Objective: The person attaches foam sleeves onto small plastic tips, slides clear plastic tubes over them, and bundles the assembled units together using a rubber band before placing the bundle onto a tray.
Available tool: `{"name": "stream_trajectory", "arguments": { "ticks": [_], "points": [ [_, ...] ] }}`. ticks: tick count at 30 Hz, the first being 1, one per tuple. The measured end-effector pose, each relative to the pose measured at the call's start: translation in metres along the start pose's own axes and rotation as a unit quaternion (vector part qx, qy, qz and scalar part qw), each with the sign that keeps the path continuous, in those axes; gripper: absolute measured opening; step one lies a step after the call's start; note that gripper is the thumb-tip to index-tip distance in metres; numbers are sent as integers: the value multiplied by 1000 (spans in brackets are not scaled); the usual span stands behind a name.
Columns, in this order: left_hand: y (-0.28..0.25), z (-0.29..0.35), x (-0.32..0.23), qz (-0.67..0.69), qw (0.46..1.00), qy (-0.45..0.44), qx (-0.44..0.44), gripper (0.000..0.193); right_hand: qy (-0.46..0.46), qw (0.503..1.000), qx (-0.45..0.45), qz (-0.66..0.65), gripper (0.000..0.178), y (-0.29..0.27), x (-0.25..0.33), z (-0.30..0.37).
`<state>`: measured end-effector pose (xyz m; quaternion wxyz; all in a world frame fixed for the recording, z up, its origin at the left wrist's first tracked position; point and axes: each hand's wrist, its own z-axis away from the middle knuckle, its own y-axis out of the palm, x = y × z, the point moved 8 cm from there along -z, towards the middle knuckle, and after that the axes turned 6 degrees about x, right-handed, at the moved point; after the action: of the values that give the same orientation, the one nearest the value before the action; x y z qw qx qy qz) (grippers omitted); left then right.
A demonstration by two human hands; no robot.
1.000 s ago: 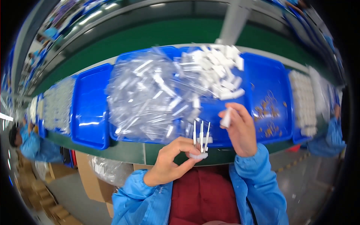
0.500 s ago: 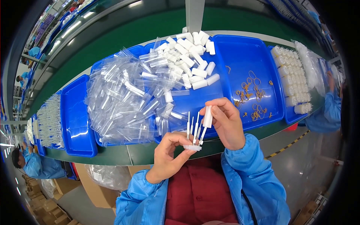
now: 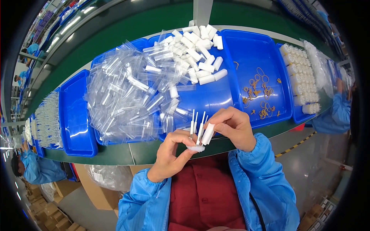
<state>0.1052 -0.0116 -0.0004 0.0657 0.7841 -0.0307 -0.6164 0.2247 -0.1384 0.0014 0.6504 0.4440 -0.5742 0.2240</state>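
My left hand (image 3: pixel 173 154) pinches the rim of a small round white base (image 3: pixel 196 148) with several thin white rods (image 3: pixel 197 127) standing up from it. Between the fingers and thumb of my right hand (image 3: pixel 236 129) is a short white sleeve (image 3: pixel 208 133). The sleeve sits over the right-hand side of the rods, its lower end close to the base. How many rods it covers is hidden. Both hands are just in front of the blue trays, over the near edge of the bench.
Clear plastic sleeves (image 3: pixel 119 92) heap in a blue tray, beside loose white sleeves (image 3: pixel 194 54). Tan rubber bands (image 3: pixel 264 90) lie in another tray (image 3: pixel 246 42). Bundled white parts (image 3: pixel 298 77) stand at right, thin rods (image 3: pixel 49 119) at far left. Co-workers (image 3: pixel 40 167) sit either side.
My right hand has lowered the white sleeve down over the rods toward the base. My left hand has shifted slightly left, still holding the base.
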Motion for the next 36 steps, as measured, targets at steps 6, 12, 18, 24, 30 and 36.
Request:
{"name": "stream_trajectory", "arguments": {
  "ticks": [6,12,18,24,30,36],
  "points": [
    [-3,-2,-13,-165,985,32,-40,29,-53,997,-25,44,14,6,2,4],
    [-7,1,-12,-136,988,40,-69,33,16,980,-14,196,13,-5,15,-6],
    [2,-5,-9,-163,984,25,-64,34,-149,639,-7,755,12,-29,51,-66],
    [3,-7,-10,-207,977,19,-56,34,-62,439,158,882,17,4,1,-53],
    [-7,1,-8,-208,974,6,-87,33,-76,543,110,829,21,-1,14,-53],
    [0,-7,-5,-180,982,20,-59,29,-80,604,108,786,34,-3,17,-43]
  ]
}}
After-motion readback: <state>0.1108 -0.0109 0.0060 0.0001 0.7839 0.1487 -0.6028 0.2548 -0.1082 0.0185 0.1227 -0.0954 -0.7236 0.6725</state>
